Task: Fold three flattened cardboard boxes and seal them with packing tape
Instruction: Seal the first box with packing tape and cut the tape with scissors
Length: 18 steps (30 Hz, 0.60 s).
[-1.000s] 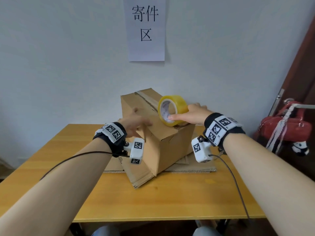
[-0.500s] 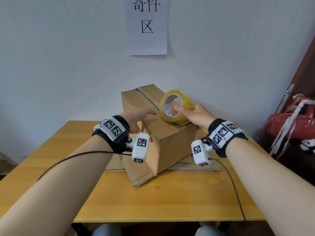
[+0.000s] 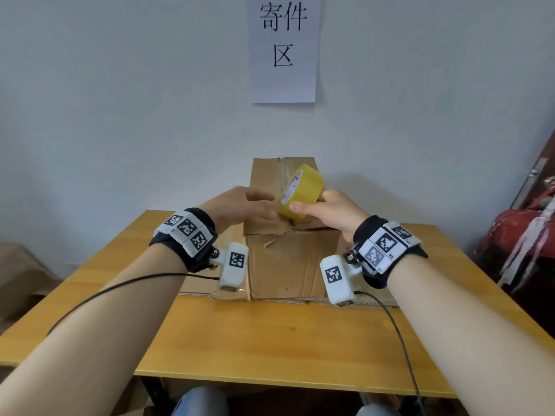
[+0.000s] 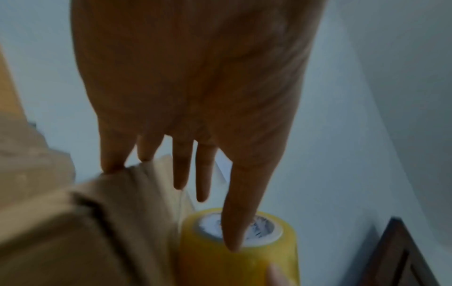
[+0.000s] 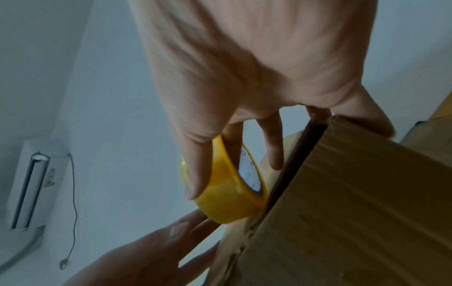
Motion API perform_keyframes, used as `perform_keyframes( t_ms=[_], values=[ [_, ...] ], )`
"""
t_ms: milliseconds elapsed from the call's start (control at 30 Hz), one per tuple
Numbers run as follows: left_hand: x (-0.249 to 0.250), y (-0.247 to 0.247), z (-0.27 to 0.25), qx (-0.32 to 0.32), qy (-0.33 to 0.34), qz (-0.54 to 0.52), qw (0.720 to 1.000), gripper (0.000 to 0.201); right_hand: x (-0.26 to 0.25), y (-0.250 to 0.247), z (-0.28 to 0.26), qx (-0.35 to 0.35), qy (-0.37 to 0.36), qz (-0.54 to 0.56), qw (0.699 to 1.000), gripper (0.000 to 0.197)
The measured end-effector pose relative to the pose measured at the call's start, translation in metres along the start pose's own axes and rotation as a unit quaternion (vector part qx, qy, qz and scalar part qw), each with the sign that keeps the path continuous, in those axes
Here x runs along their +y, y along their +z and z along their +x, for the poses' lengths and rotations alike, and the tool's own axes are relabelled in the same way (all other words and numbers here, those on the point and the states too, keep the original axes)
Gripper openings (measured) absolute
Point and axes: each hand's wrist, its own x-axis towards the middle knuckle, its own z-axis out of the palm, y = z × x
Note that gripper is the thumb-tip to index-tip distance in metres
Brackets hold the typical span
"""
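Pale wall behind, w/ a paper sign of black characters taped up centre. Wooden desk in front.

Item 1: cardboard box, folded up, standing mid-desk on flattened cardboard; top seam runs away from the person.

Item 2: yellow tape roll, held just above the box top, white core facing left.

Right hand: fingers curled round the roll, thumb on its near rim, other fingers over the far side.

Left hand: fingers straight and slightly apart, reaching to the roll's left side; thumb tip lies over the core in the left wrist view. Contact w/ roll: cannot tell.

Misc: red bag at right edge; wrist bands w/ black-and-white markers, cables trailing over the desk.
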Motion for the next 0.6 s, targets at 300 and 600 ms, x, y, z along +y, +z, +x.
perform_keyframes(
  t_ms=[300,600],
  values=[
    [-0.011,0.022,-0.004,0.009,0.046,0.211,0.976,0.052,-0.001,0.007,-0.012,0.014,-0.025,-0.055,0.998,0.025],
    [-0.016,0.035,0.004,0.105,0.052,0.156,0.981,0.088,-0.002,0.002,-0.006,0.019,-0.056,0.034,0.998,0.016]
  ],
)
